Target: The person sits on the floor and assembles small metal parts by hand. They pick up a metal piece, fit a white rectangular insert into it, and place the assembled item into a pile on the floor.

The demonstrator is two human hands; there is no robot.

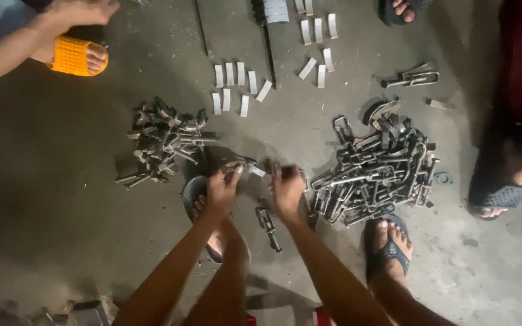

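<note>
Gripping one small metal piece (255, 171) between them above the floor (61, 199), left hand (222, 190) and right hand (286, 188) both closed; likely risk: pinched fingers, or a drop into the adjacent heap of metal clips (376, 169).

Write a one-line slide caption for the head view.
Left hand and right hand work a small metal part between two piles of metal pieces on the concrete floor.
</note>
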